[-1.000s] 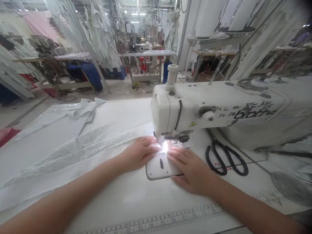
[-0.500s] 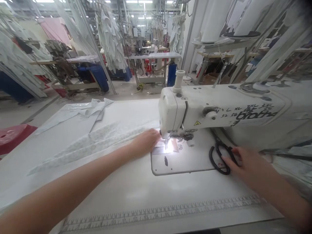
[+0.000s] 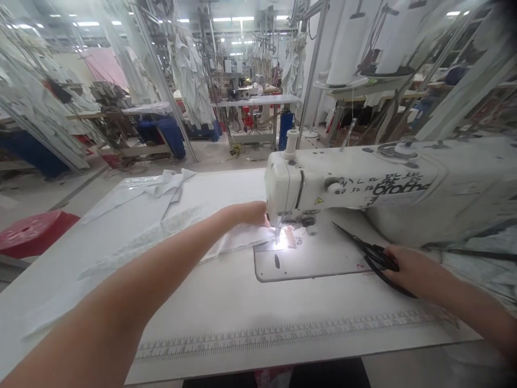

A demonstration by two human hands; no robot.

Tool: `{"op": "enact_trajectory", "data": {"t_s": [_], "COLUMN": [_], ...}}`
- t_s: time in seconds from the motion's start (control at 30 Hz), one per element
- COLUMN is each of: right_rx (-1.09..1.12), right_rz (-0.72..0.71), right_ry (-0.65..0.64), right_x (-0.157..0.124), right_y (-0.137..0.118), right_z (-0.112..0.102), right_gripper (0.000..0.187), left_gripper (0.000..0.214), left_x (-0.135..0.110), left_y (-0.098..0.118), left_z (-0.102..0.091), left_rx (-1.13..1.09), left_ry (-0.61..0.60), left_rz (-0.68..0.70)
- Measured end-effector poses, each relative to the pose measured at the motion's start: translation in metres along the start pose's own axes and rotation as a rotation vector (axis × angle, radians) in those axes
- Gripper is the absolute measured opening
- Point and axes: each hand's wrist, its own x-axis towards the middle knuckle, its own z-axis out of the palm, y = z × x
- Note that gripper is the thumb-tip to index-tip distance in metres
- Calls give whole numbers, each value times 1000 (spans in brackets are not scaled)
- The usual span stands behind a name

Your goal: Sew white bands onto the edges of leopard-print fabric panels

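Note:
My left hand point(image 3: 255, 213) is at the left side of the sewing machine's head point(image 3: 278, 186), just behind the lit needle area. Its fingers are curled, and the tips are partly hidden by the machine, so what they hold does not show. A strip of pale fabric point(image 3: 238, 241) runs from under that hand to the presser foot point(image 3: 278, 235). To the right, my right hand point(image 3: 410, 268) is closed on the handles of black scissors point(image 3: 377, 256). Their blades point left and away, over the machine's metal bed plate point(image 3: 315, 264).
A printed ruler scale point(image 3: 258, 339) runs along the table's front edge. More pale cloth point(image 3: 149, 188) lies at the far left, beside a red stool point(image 3: 38, 231). Thread cones point(image 3: 349, 48) stand behind the machine. Fabric point(image 3: 484, 269) is heaped at the right.
The scissors have turned in my right hand, and their blades now point left toward the needle area. My left hand has moved slightly up and away. The fabric edge by the needle shows more.

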Motion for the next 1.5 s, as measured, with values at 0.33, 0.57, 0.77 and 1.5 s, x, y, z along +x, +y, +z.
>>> {"op": "enact_trajectory", "data": {"t_s": [0.33, 0.57, 0.77, 1.5], "right_rx": [208, 392, 442, 140], "right_rz": [-256, -383, -422, -408], "right_ry": [27, -42, -30, 113], "right_x": [-66, -96, -118, -127], "right_y": [-94, -167, -196, -148], "right_z": [5, 18, 17, 7], "right_gripper": [31, 34, 30, 32], "left_gripper": [23, 41, 23, 19], "left_x": [-77, -185, -203, -186], "left_y": [44, 82, 111, 95], "left_z": [9, 34, 60, 91], "left_rx": [89, -461, -648, -541], "left_ry": [100, 369, 324, 247], "left_rz": [-296, -475, -390, -223]}}
